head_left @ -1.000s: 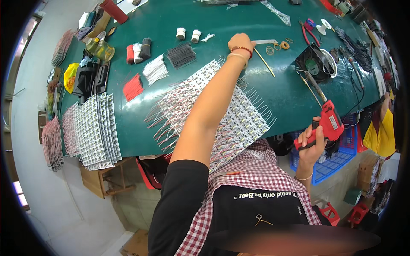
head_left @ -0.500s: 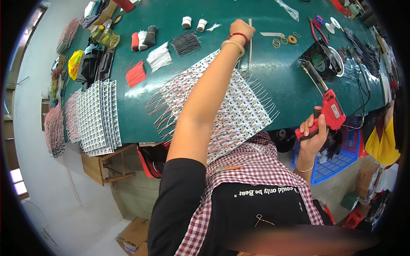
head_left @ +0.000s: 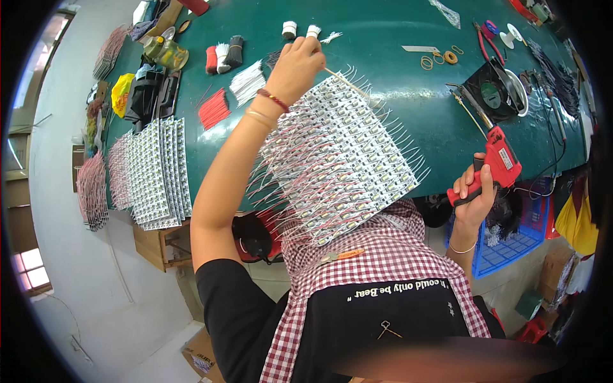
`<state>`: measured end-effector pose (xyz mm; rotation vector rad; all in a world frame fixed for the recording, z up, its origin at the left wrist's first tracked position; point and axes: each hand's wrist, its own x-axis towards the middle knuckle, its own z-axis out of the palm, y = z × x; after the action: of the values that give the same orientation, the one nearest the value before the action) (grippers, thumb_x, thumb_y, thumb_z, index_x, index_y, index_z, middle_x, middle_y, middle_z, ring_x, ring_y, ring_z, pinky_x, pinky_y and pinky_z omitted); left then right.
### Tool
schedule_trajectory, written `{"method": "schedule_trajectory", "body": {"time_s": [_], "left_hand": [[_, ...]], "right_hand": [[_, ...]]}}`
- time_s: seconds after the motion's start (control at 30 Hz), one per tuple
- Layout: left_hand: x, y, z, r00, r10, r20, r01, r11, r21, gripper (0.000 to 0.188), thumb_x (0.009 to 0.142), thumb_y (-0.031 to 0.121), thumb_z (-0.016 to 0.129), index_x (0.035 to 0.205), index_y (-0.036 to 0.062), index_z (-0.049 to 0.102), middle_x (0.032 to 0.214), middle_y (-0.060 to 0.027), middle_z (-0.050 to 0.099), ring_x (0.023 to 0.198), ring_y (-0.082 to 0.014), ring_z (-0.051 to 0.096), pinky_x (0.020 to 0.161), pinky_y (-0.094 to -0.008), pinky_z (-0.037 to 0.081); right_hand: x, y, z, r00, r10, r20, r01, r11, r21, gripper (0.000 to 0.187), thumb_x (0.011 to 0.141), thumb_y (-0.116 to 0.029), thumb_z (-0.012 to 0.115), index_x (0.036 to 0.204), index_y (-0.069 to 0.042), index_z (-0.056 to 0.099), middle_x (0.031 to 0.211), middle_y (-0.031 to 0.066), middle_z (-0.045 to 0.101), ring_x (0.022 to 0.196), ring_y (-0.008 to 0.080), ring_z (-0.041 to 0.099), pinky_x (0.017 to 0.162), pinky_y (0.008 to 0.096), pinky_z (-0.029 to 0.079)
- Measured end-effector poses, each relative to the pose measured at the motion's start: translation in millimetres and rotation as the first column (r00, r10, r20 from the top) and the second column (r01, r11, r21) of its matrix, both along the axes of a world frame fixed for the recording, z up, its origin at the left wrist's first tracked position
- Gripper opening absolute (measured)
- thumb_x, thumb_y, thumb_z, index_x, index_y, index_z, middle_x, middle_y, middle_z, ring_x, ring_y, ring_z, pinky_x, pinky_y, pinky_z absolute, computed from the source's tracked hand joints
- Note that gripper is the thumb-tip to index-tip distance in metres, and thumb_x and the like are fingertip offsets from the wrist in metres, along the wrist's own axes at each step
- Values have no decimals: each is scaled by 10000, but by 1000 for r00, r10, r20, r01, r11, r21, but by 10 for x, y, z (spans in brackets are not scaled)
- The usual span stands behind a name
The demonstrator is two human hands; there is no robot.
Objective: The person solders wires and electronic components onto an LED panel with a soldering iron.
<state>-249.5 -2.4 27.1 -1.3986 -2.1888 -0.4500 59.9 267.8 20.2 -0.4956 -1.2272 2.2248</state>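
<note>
My left hand is closed on one end of a thin wooden stick, above the far corner of a sheet of small white circuit boards. The stick slants across the sheet's far edge, over the pale wires that stick out there. Red and white wires fan out along the sheet's left side. The near end of the sheet overhangs the table edge by my checked apron. At the right, my right hand grips a red soldering gun by its handle, with the tip pointing up and away.
The green table bears red wire pieces, white wire pieces, more board sheets at left, and a black fan at right. Pliers and a flat blade lie at the back. A blue basket stands below.
My left hand has moved left and nearer, and the stick has swung from upright to slanting over the sheet's far edge. The right hand keeps its grip on the soldering gun.
</note>
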Motion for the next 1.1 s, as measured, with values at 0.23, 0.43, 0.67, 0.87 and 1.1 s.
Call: {"method": "schedule_trajectory", "body": {"time_s": [0.23, 0.43, 0.67, 0.87, 1.1], "left_hand": [[-394, -836, -81, 936, 139, 323, -119, 990, -80, 200, 844, -16, 592, 959, 88, 718, 827, -139, 563, 740, -337, 571, 702, -421, 466], [-530, -1084, -210, 914, 236, 329, -217, 972, -92, 237, 824, -49, 590, 932, 90, 749, 826, -127, 563, 740, -300, 588, 681, -388, 470], [-590, -1002, -332, 905, 154, 397, -137, 988, -71, 275, 785, -72, 600, 934, 105, 749, 824, -113, 563, 746, -293, 587, 698, -381, 484], [-591, -966, -327, 884, 136, 447, -108, 990, -88, 281, 777, -78, 598, 921, 113, 746, 833, -103, 571, 782, -289, 602, 720, -382, 499], [-557, -783, -365, 892, -24, 452, 31, 999, -9, 174, 818, -55, 617, 926, 41, 714, 881, -121, 635, 800, -292, 619, 730, -351, 502]], "right_hand": [[-58, -83, 42, 999, 35, -4, -35, 999, 10, 302, 992, -224, 519, 1173, 18, 523, 656, 48, 517, 412, 102, 433, 434, 260, 414], [-55, -95, 47, 999, 17, 30, -18, 999, 26, 290, 995, -210, 510, 1175, 18, 519, 653, 44, 511, 408, 98, 427, 429, 255, 416], [-124, -147, 95, 998, 31, 53, -33, 998, 49, 287, 992, -202, 516, 1175, 18, 517, 652, 44, 512, 415, 97, 433, 431, 259, 419], [-113, -151, 96, 997, 19, 74, -24, 998, 59, 287, 993, -209, 515, 1178, 12, 513, 654, 47, 518, 420, 101, 438, 433, 261, 414], [-120, -156, 90, 996, 23, 90, -28, 998, 56, 284, 993, -211, 516, 1176, 7, 516, 655, 47, 521, 419, 99, 439, 436, 261, 413]]}}
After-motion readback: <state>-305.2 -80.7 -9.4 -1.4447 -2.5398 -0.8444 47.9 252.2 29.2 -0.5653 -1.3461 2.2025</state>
